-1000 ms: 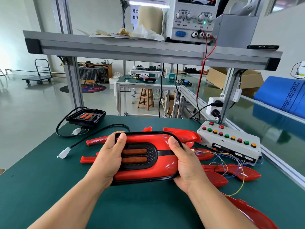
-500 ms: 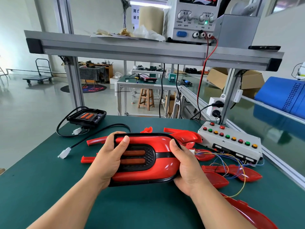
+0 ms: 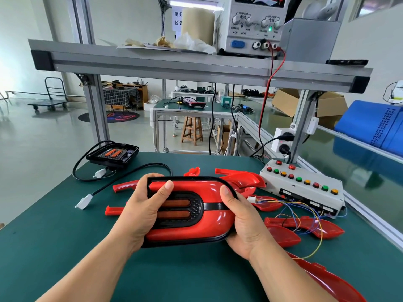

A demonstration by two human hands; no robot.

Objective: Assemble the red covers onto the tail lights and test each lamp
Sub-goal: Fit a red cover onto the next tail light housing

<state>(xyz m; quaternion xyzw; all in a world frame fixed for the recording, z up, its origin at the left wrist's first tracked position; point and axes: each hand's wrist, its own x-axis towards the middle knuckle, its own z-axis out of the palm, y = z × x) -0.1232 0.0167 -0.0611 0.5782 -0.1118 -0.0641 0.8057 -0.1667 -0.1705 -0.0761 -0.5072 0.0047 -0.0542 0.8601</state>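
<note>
A tail light (image 3: 196,223) with a glossy red cover on its black housing is held just above the green mat in both hands. My left hand (image 3: 144,212) grips its left end, thumb pressed on the cover's upper left. My right hand (image 3: 242,223) grips the right end, thumb on top. Two orange lenses show in the black centre grille. A second tail light (image 3: 113,154) without a cover lies at the back left, its black cable ending in a white plug (image 3: 84,201). Several loose red covers (image 3: 303,227) lie to the right.
A white test box (image 3: 305,188) with coloured push buttons sits at the right, coloured wires (image 3: 305,214) trailing from it over the covers. A power supply (image 3: 253,25) stands on the aluminium shelf above. More red pieces (image 3: 237,177) lie behind the held lamp.
My left thumb has slid up and to the right along the cover's upper left edge. The lamp has tilted slightly, its left end a little lower.
</note>
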